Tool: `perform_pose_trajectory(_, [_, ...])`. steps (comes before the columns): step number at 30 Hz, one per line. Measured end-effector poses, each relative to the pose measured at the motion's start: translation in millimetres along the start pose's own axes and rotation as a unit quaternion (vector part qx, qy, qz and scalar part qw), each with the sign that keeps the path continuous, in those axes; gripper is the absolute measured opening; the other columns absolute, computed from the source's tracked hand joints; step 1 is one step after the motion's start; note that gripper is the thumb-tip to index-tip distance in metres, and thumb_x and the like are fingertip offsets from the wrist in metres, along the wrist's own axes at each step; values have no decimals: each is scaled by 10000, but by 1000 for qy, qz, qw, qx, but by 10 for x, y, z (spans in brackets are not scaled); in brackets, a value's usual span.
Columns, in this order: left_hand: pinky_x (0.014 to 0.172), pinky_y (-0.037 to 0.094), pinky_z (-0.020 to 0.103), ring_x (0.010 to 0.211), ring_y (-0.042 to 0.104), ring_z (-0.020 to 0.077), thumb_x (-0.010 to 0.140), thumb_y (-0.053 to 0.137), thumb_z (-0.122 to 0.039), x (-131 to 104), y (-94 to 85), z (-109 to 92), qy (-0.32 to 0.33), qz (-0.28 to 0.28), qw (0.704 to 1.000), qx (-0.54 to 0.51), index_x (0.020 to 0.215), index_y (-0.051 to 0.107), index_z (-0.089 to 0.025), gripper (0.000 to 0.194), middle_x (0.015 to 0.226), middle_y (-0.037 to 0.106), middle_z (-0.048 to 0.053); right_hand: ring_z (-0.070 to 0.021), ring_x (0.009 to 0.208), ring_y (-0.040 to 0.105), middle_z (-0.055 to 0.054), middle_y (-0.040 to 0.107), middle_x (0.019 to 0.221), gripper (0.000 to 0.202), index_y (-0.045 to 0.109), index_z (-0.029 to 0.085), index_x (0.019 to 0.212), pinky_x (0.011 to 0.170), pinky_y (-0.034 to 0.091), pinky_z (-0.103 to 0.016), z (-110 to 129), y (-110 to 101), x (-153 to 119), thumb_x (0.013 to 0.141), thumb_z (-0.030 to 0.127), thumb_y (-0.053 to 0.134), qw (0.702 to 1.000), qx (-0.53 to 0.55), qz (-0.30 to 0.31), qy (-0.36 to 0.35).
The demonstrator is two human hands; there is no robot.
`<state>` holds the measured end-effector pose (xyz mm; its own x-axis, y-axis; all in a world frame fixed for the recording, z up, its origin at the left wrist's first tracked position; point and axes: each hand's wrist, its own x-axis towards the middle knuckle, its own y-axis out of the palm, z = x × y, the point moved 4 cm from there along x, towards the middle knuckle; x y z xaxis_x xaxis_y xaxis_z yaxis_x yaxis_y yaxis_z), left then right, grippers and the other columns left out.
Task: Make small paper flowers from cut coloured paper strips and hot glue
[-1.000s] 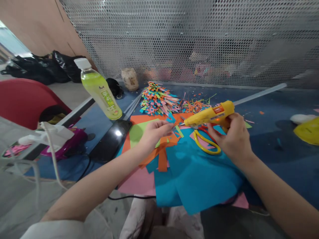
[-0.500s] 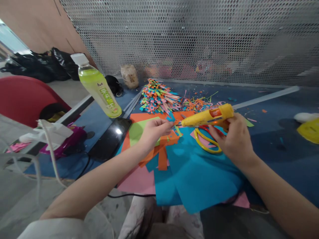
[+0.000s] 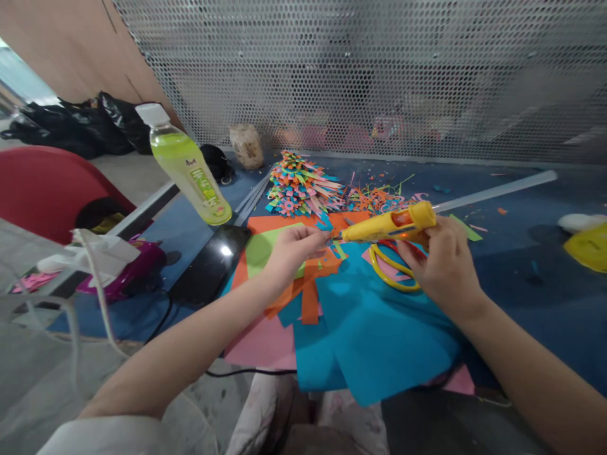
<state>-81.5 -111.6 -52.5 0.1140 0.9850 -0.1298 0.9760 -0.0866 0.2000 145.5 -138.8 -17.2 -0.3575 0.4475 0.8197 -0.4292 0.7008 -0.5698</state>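
Observation:
My right hand (image 3: 443, 268) grips a yellow glue gun (image 3: 386, 225) with a clear glue stick (image 3: 497, 189) sticking out behind it. Its nozzle points left and touches a small piece of blue paper (image 3: 325, 223) pinched in the fingers of my left hand (image 3: 290, 251). Both hands hover over sheets of blue paper (image 3: 379, 328), orange paper (image 3: 308, 294), green paper (image 3: 260, 249) and pink paper (image 3: 263, 347). Yellow-handled scissors (image 3: 389, 272) lie under the gun.
A heap of folded coloured paper pieces (image 3: 301, 186) and scraps lies behind. A green drink bottle (image 3: 190, 167), a black phone (image 3: 211, 265), a purple object with white cable (image 3: 118, 265), a red chair (image 3: 42, 189) stand left. Perforated metal screen (image 3: 379, 76) at back.
The glue gun's nozzle has moved left and slightly down to meet the paper piece in my left hand. The left hand has hardly moved.

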Motion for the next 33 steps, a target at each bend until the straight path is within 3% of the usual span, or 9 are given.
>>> perform_pose_trajectory(11, [733, 528, 292, 595, 560, 93, 651, 749, -394, -7, 3, -6, 0, 2, 1000, 4, 628, 645, -150, 267, 619, 582, -8, -309, 920, 579, -75, 593, 1019, 309, 403, 336, 1105, 708, 466, -470, 9, -43, 19, 838, 256, 537, 1000, -9, 17, 13])
perform_pose_trajectory(17, [714, 534, 283, 626, 593, 107, 639, 759, -402, 13, -15, -1, -4, -6, 1000, 0, 649, 654, -148, 275, 643, 611, 3, -289, 855, 581, -89, 598, 992, 290, 430, 277, 1077, 660, 461, -436, 49, -84, 52, 824, 233, 564, 999, -24, 3, -24])
perform_pose_trajectory(28, [726, 533, 278, 639, 600, 108, 665, 741, -405, 4, 5, 26, 0, 13, 1000, 7, 656, 651, -152, 269, 661, 623, 8, -278, 846, 585, -57, 612, 937, 238, 427, 322, 1040, 688, 442, -435, 52, -75, 40, 846, 229, 528, 1000, -6, 21, 7])
perform_pose_trajectory(33, [721, 540, 289, 633, 598, 108, 661, 745, -411, 19, -15, 27, -3, 2, 1000, 11, 660, 641, -148, 283, 651, 610, 6, -285, 849, 579, -76, 611, 958, 248, 426, 309, 1042, 671, 438, -430, 77, -115, 63, 844, 203, 530, 1000, -15, 12, -16])
